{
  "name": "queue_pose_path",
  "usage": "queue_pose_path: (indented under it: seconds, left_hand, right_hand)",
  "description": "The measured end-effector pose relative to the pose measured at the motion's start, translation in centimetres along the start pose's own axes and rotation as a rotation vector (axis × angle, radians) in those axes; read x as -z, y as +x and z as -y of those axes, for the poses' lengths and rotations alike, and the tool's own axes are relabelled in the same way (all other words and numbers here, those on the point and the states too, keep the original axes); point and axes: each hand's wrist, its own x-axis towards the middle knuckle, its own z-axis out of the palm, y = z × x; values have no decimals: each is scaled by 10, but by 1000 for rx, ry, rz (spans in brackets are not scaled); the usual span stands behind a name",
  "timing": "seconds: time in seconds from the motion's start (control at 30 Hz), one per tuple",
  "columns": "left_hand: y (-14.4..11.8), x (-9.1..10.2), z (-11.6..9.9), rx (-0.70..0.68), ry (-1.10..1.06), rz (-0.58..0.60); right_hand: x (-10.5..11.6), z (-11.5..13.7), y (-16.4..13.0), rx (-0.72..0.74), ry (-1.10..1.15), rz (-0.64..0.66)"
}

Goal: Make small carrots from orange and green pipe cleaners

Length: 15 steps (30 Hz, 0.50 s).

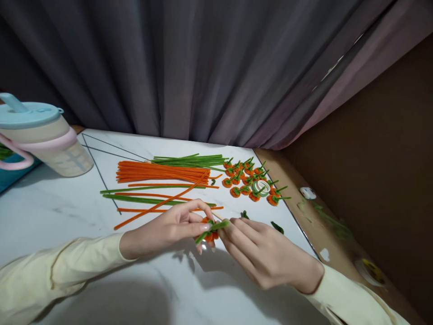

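My left hand (174, 224) is closed around a small pumpkin-like piece (212, 236) of orange pipe cleaner with green pipe-cleaner ends across its top. Its thumb presses near the green part. From the right, my right hand (262, 253) meets it with fingertips pinched at the end of a green pipe cleaner (220, 225). A thin pale stick (216, 215) shows between the two hands; which hand holds it is unclear. Beyond the hands, loose orange pipe cleaners (145, 216) and green pipe cleaners (135, 198) lie on the white marbled table (67, 225).
An orange pipe-cleaner bundle (162, 172) and a green bundle (192, 160) lie farther back. Several similar orange-green pieces (235, 192) sit at the right around tape rolls (262, 186). A blue-lidded cup (64, 149) stands left. Dark green scraps (277, 227) lie near the right edge.
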Motion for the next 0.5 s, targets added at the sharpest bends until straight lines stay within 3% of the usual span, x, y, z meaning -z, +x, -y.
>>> queue_pose_path:
  seconds: [0.37, 0.5]
  left_hand:
    - [-9, -4, 5, -195, 251, -136]
    - [-9, -5, 5, -124, 176, -46]
  right_hand:
    - [24, 8, 7, -166, 36, 63]
    - [28, 6, 3, -351, 144, 49]
